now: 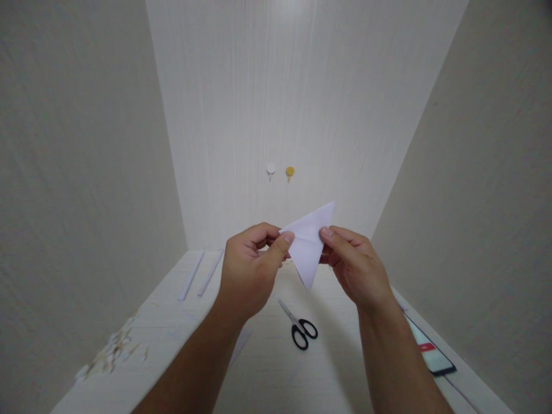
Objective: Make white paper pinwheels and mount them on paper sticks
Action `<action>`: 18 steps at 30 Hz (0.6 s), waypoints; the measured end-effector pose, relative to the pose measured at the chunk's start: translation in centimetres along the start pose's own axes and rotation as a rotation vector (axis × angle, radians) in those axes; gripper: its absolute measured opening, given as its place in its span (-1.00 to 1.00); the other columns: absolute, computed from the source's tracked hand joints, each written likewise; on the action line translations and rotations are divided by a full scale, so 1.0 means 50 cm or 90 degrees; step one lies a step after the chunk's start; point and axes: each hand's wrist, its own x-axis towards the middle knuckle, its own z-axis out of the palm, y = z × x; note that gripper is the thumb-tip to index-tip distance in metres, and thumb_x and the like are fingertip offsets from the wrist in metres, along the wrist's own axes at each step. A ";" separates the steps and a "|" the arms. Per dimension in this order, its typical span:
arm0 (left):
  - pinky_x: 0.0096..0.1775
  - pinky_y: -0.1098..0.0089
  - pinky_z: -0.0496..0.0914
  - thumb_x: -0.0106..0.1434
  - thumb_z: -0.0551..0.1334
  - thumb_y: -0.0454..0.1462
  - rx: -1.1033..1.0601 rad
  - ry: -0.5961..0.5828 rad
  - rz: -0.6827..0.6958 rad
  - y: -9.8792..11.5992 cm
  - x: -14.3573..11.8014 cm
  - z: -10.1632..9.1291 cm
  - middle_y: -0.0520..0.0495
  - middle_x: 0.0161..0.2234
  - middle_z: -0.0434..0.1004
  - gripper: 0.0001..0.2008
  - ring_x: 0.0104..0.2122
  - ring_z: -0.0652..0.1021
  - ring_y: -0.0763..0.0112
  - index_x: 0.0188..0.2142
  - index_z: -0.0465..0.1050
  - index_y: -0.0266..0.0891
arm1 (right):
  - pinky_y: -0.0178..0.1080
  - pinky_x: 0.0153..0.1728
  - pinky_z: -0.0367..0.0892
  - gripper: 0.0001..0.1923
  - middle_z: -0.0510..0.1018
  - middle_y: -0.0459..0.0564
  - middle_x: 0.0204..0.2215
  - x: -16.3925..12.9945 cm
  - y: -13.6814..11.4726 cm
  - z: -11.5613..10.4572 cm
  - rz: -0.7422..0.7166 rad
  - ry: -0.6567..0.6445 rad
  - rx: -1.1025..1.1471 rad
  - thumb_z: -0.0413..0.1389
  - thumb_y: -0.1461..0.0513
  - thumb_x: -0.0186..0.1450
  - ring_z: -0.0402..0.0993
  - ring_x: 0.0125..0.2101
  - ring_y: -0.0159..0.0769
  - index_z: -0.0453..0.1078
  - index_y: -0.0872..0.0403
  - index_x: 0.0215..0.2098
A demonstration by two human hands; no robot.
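A folded piece of white paper point(307, 244), roughly triangular with a point hanging downward, is held up above the table between both hands. My left hand point(254, 261) pinches its left corner, thumb on the front face. At the right edge, my right hand point(356, 259) grips the paper between thumb and fingers. Faint creases run across the sheet. The fingertips behind the paper are partly hidden. Below the hands, scissors point(298, 326) with black handles lie on the table, blades pointing up and to the left.
Two white paper strips or tubes point(191, 276) lie at the back left of the table. Small pale scraps point(114, 351) are heaped along the left edge. A phone-like device point(431, 348) with a cable rests at the right. A white hook point(271, 169) and a yellow hook point(290, 171) are on the back wall.
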 end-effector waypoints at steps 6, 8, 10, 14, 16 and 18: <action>-0.48 0.48 0.31 0.22 0.38 -0.20 0.010 -0.060 -0.017 0.003 0.000 -0.002 0.04 -0.58 0.51 -0.79 -0.55 0.44 0.49 -0.50 0.55 -0.24 | -0.32 -0.39 0.51 -0.74 0.54 -0.10 -0.49 0.001 -0.003 0.001 -0.055 0.079 0.022 0.33 0.10 0.33 0.46 -0.45 -0.36 0.56 0.05 -0.46; -0.48 0.48 0.29 0.22 0.38 -0.20 0.011 -0.072 -0.021 0.003 0.000 -0.003 0.03 -0.57 0.51 -0.79 -0.54 0.43 0.49 -0.49 0.55 -0.24 | -0.31 -0.40 0.51 -0.73 0.49 -0.11 -0.50 0.003 -0.005 0.002 -0.062 0.103 0.038 0.32 0.09 0.32 0.44 -0.45 -0.34 0.56 0.04 -0.47; -0.50 0.47 0.27 0.21 0.38 -0.20 0.009 -0.072 -0.029 0.003 0.001 -0.002 0.03 -0.58 0.50 -0.80 -0.55 0.41 0.49 -0.49 0.55 -0.23 | -0.32 -0.42 0.50 -0.77 0.46 -0.13 -0.51 0.004 -0.006 0.003 -0.074 0.125 0.047 0.33 0.11 0.31 0.41 -0.45 -0.35 0.56 0.02 -0.46; -0.55 0.46 0.21 0.20 0.39 -0.18 0.002 -0.079 -0.045 0.001 0.002 -0.003 0.04 -0.60 0.46 -0.80 -0.59 0.37 0.49 -0.50 0.54 -0.22 | -0.28 -0.39 0.51 -0.86 0.51 -0.11 -0.46 0.005 -0.007 0.003 -0.116 0.168 0.048 0.34 0.15 0.27 0.43 -0.43 -0.33 0.59 0.00 -0.42; -0.54 0.45 0.21 0.20 0.39 -0.18 -0.004 -0.089 -0.046 -0.001 0.003 -0.004 0.04 -0.60 0.46 -0.80 -0.59 0.37 0.48 -0.49 0.54 -0.22 | -0.26 -0.40 0.50 -0.86 0.54 -0.09 -0.45 0.005 -0.007 0.002 -0.120 0.181 0.051 0.35 0.14 0.26 0.45 -0.43 -0.31 0.59 0.00 -0.41; -0.51 0.45 0.24 0.21 0.39 -0.19 -0.005 -0.104 -0.046 -0.002 0.004 -0.006 0.04 -0.59 0.47 -0.81 -0.57 0.39 0.47 -0.48 0.55 -0.22 | -0.26 -0.40 0.49 -0.87 0.55 -0.09 -0.44 0.006 -0.007 0.000 -0.112 0.185 0.041 0.35 0.13 0.26 0.46 -0.43 -0.31 0.59 -0.01 -0.39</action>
